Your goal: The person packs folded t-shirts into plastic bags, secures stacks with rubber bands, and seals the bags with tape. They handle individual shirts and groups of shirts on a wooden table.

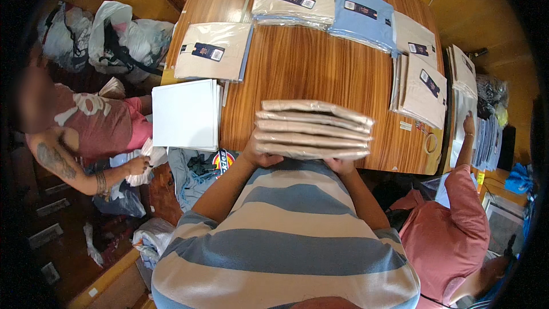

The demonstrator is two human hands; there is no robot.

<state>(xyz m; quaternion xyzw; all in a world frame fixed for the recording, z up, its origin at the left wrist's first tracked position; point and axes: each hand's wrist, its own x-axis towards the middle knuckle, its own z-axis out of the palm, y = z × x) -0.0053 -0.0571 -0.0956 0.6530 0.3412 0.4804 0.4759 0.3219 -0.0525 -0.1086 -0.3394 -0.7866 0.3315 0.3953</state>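
Observation:
A stack of beige folded garments in clear plastic (313,131) is held upright on edge in front of my body, over the near edge of the table. My left hand (262,155) is closed on the stack's lower left corner. At its lower right, my right hand (341,165) grips the same stack; some of its fingers are hidden behind the packs. Farther off on the table lie a beige bagged pile (274,6), a light blue bagged pile (361,26) and another beige pile (214,66), each with a dark tag.
White sheets or boards (184,115) lie at the table's left edge. On the right are more beige packs (420,100) and a roll of tape (430,143). One person (97,120) sits to the left; another person (443,229) reaches toward packs at the right. Filled plastic bags (123,40) stand at the far left.

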